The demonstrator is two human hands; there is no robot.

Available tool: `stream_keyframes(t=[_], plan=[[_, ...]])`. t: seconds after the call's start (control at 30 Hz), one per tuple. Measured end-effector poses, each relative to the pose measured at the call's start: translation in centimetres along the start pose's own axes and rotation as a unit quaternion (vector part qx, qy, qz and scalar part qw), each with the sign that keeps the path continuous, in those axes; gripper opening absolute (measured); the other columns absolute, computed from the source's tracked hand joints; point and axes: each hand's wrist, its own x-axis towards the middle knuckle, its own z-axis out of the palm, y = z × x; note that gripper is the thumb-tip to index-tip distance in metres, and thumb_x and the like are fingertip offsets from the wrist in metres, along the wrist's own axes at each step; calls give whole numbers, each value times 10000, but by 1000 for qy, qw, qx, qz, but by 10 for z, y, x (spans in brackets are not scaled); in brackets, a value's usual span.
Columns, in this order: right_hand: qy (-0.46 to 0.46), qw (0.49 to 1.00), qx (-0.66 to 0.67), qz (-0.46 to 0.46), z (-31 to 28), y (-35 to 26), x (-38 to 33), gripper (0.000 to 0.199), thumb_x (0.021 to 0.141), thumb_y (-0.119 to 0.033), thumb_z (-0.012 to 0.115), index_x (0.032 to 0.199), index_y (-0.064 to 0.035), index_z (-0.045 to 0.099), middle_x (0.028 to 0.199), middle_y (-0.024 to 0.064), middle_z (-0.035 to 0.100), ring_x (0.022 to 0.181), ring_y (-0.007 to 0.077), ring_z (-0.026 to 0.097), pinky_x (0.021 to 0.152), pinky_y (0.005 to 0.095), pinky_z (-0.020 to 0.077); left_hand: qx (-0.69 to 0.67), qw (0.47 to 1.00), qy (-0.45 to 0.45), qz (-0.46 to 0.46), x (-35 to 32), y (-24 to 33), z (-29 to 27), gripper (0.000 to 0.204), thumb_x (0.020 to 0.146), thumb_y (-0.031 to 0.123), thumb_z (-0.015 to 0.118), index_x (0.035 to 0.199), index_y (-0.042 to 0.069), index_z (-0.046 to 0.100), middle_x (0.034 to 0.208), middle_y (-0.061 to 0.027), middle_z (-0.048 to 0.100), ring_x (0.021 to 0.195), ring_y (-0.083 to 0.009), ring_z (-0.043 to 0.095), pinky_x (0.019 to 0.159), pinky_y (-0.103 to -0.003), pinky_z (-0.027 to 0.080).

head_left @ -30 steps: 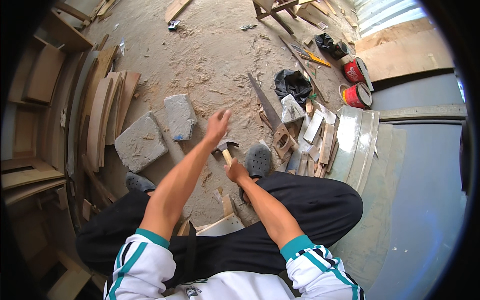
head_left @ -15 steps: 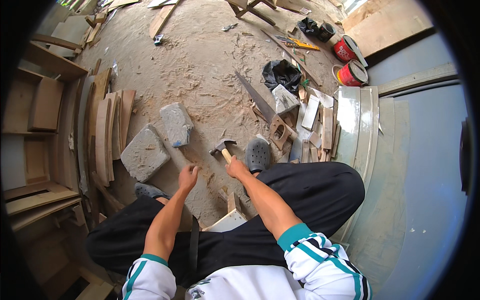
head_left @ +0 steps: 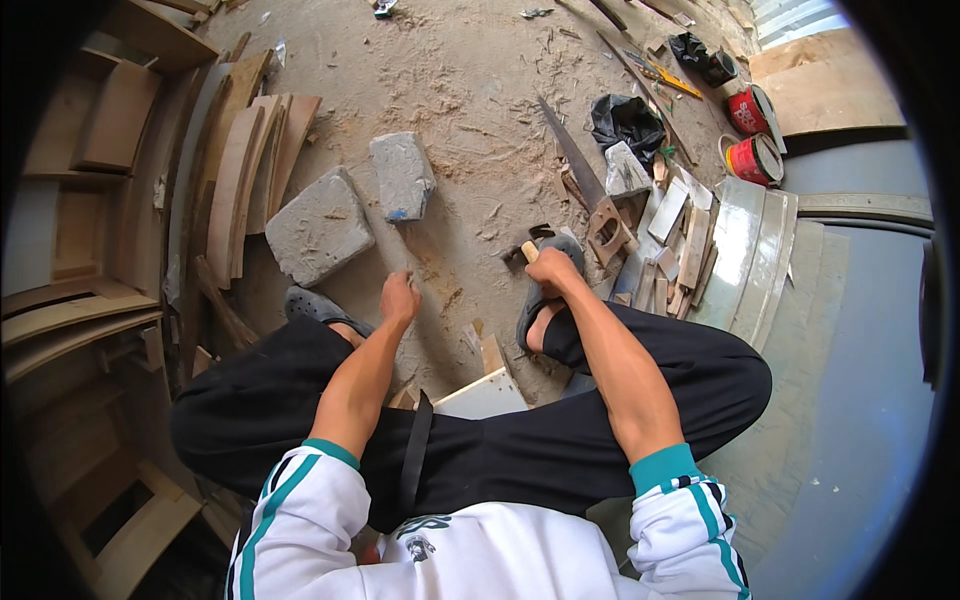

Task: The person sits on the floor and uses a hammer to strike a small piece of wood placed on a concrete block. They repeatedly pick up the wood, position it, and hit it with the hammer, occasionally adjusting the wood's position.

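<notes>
My right hand (head_left: pixel 552 270) grips the pale wooden handle of a claw hammer (head_left: pixel 529 252); its dark head lies over the toe of my right grey clog (head_left: pixel 566 246). My left hand (head_left: pixel 401 297) is closed, thumb and fingers pinched together, above the floor. Whatever may be between those fingers is too small to make out. Just beyond it lie two rough grey concrete blocks, a smaller one (head_left: pixel 402 172) and a larger one (head_left: pixel 318 226). Between my legs, close to me, rests a white-faced wooden piece (head_left: pixel 485 396).
On the right are a handsaw (head_left: pixel 580 165), wood offcuts (head_left: pixel 692 248), a black plastic bag (head_left: pixel 627 124) and red cans (head_left: pixel 753 159). Boards (head_left: pixel 236 185) and wooden cabinet frames (head_left: pixel 117 120) stand at the left. Wood shavings litter the floor.
My hands have moved farther apart. The hammer has shifted right, from beside my right clog to over its toe. The whole view has tilted nearer to my body.
</notes>
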Motion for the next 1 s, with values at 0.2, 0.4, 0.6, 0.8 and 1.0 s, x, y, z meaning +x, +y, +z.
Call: stream_keyframes(t=[0.2, 0.4, 0.6, 0.8, 1.0], plan=[[-14, 994, 61, 92, -16, -6, -28, 372, 813, -189, 615, 1136, -21, 689, 1153, 206, 676, 1068, 353, 661, 881, 434, 524, 49, 994, 79, 62, 1, -4, 14, 487, 869, 196, 622, 1327, 50, 542, 1440, -147, 438, 1333, -331, 402, 1082, -441, 360], [7, 994, 36, 101, -13, -11, -24, 393, 807, -192, 632, 1155, -17, 679, 1198, 210, 656, 1132, 362, 626, 938, 439, 501, 173, 951, -45, 254, -15, -3, 34, 596, 881, 191, 574, 1437, 48, 415, 1569, -150, 282, 1461, -308, 240, 1170, -417, 251], [28, 997, 20, 76, -12, -12, -22, 386, 821, -215, 625, 1142, -10, 678, 1194, 232, 648, 1131, 385, 616, 940, 441, 497, 164, 906, -179, 348, -18, -22, 50, 437, 877, 112, 523, 1310, 55, 539, 1472, -133, 440, 1360, -298, 419, 1063, -382, 415], [84, 996, -27, -12, 5, 17, -30, 400, 866, -316, 587, 1067, 14, 690, 1086, 255, 674, 1028, 408, 650, 895, 464, 513, 95, 928, -209, 295, -25, -1, 43, 235, 832, 110, 581, 1027, 84, 710, 1227, -124, 626, 1148, -293, 580, 915, -396, 505], [92, 996, -9, -3, 1, 13, -37, 384, 857, -306, 586, 1032, 18, 695, 1035, 260, 682, 978, 416, 663, 846, 479, 525, 98, 919, -254, 285, -47, 81, 55, 261, 817, 279, 702, 1015, 110, 725, 1054, -125, 686, 1016, -294, 638, 866, -422, 514]])
